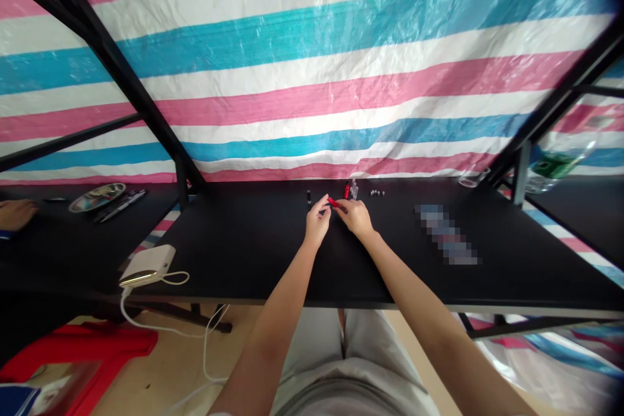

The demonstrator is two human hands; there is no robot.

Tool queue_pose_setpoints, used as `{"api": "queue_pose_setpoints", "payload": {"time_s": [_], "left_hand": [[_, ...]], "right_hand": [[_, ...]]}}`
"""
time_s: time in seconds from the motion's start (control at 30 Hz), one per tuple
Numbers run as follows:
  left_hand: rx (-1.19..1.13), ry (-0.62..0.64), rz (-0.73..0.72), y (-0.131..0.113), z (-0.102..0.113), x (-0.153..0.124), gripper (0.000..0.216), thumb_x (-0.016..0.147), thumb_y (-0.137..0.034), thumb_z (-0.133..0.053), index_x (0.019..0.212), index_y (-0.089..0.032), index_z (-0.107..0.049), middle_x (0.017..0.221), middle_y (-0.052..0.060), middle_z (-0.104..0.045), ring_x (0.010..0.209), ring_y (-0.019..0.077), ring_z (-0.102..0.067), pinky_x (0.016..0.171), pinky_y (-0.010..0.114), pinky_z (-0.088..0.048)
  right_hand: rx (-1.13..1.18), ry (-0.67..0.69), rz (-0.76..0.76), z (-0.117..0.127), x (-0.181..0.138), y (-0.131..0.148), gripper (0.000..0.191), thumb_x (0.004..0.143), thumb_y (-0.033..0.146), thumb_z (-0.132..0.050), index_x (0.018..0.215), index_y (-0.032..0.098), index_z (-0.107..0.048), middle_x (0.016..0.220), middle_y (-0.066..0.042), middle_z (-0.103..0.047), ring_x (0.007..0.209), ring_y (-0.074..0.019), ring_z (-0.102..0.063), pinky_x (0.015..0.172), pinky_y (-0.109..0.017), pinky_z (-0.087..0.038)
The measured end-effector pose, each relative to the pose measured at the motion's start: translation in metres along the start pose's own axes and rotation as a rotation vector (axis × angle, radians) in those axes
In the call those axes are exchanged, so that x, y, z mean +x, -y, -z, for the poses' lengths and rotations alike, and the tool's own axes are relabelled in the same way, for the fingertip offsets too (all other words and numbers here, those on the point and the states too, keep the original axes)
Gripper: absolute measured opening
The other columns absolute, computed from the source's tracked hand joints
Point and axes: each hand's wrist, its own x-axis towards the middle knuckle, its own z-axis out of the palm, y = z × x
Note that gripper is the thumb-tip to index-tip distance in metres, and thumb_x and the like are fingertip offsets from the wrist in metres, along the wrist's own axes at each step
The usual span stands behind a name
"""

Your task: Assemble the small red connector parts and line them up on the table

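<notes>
Over the middle of the black table, both hands meet at a small red piece (333, 202) whose exact kind is too small to make out. My right hand (357, 216) pinches its right end. The fingers of my left hand (318, 223) close on its other end from the left. Just beyond the hands stand a red and black piece (347, 190) and some clear plastic pieces (354, 190). Several small shiny parts (377, 193) lie in a row to their right. A small dark piece (309, 197) sits beyond my left hand.
On the black table (244, 240) are a white box with a cable (149, 265) at left and a blurred-out flat item (447, 235) at right. A clear cup (472, 175) is at the back. Another person's hand (17, 215) rests near a metal plate (97, 197).
</notes>
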Motion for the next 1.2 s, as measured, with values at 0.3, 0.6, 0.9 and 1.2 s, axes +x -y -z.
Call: {"api": "queue_pose_setpoints", "payload": {"time_s": [0.3,0.6,0.9,1.2], "left_hand": [[-0.105,-0.539,0.183,0.004,0.018,0.013,0.033,0.07,-0.006,-0.043,0.1,-0.013,-0.055,0.091,0.007,-0.064,0.076,0.0114,-0.06,0.073,0.026,-0.047],[-0.1,-0.548,0.183,0.006,0.019,0.016,0.029,0.068,-0.007,-0.041,0.092,-0.015,-0.056,0.086,0.004,-0.063,0.069,0.0093,-0.058,0.063,0.021,-0.044],[-0.079,-0.529,0.152,0.007,0.018,0.015,0.026,0.07,-0.009,-0.041,0.089,-0.015,-0.056,0.083,0.004,-0.063,0.07,0.0099,-0.058,0.064,0.022,-0.044],[-0.079,-0.529,0.151,0.008,0.018,0.014,0.024,0.07,-0.009,-0.043,0.089,-0.015,-0.056,0.084,0.005,-0.062,0.072,0.0106,-0.058,0.064,0.022,-0.045]], "right_hand": [[0.194,0.07,-0.29,-0.038,0.035,0.017,0.013,0.073,0.029,-0.059,0.081,0.019,-0.06,0.074,0.0,-0.064,0.068,-0.0136,-0.058,0.064,-0.025,-0.042],[-0.05,0.194,-0.233,-0.061,0.051,0.029,0.011,0.076,0.028,-0.054,0.08,0.019,-0.059,0.083,-0.004,-0.065,0.082,-0.0176,-0.058,0.073,-0.029,-0.037],[-0.152,0.306,-0.25,-0.061,0.058,0.03,0.015,0.08,0.029,-0.052,0.086,0.018,-0.059,0.088,-0.008,-0.065,0.086,-0.0206,-0.059,0.075,-0.033,-0.038],[-0.106,0.249,-0.23,-0.025,0.038,0.029,0.02,0.075,0.04,-0.057,0.077,0.021,-0.062,0.078,-0.005,-0.066,0.077,-0.0206,-0.061,0.073,-0.033,-0.04]]}}
